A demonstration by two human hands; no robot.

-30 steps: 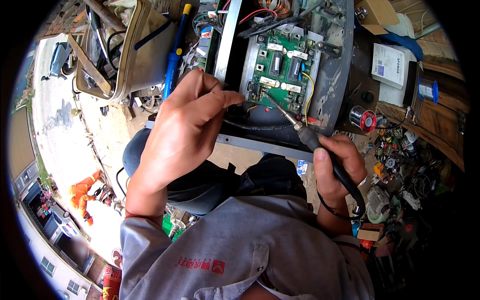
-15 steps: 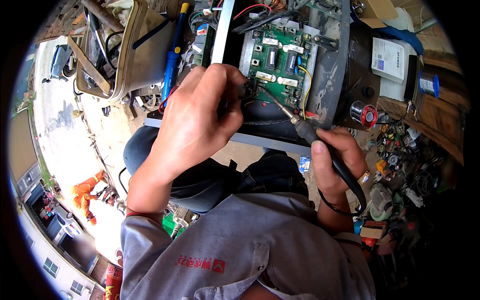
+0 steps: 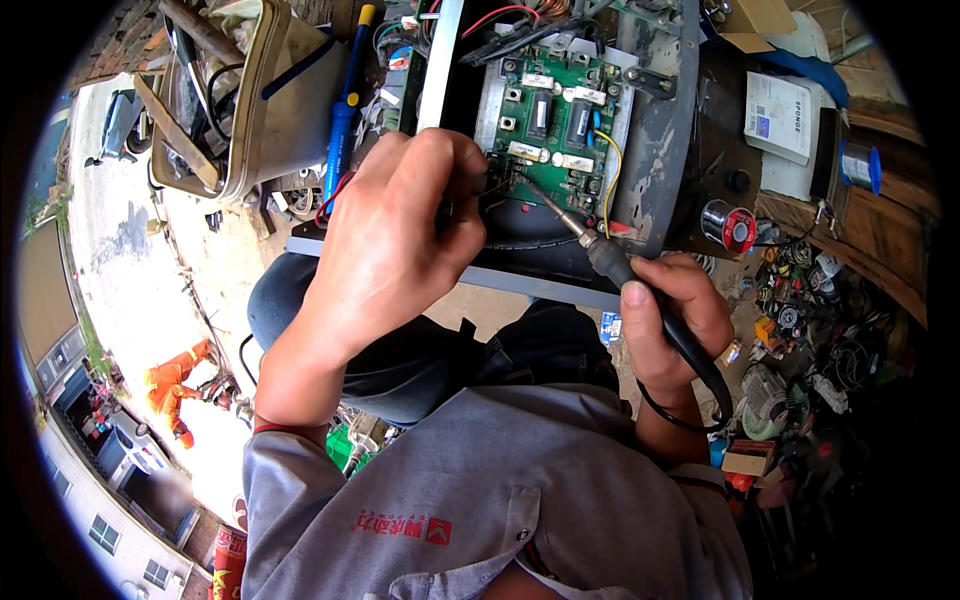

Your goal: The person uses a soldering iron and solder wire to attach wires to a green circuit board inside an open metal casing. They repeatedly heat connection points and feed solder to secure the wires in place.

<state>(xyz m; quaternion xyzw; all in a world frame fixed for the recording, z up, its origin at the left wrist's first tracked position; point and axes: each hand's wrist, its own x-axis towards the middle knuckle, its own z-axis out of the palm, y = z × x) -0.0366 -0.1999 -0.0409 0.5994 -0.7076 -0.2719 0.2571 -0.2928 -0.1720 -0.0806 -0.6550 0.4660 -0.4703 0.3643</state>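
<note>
A green circuit board point(image 3: 558, 128) with black and white parts sits on a pale metal plate inside a dark metal chassis point(image 3: 652, 200). My left hand point(image 3: 395, 235) is closed at the board's lower-left corner, its fingers curled; what lies between the fingertips is hidden. My right hand point(image 3: 675, 315) grips a soldering iron point(image 3: 606, 255) by its dark handle, the thin tip touching or very near that same corner of the board. A yellow wire runs down the board's right side, and a black cable crosses below it.
A bucket of tools point(image 3: 250, 150), a blue tool point(image 3: 340, 145) and a metal bar point(image 3: 440, 70) lie left. Solder spools point(image 3: 728, 228) and a white box point(image 3: 776, 120) are right, above piled parts. A person in orange point(image 3: 170, 390) works below left on the pale ground.
My left hand has moved right and curled further in at the board's lower-left corner. The iron and my right hand have shifted slightly left and up; the chassis appears a little higher in view.
</note>
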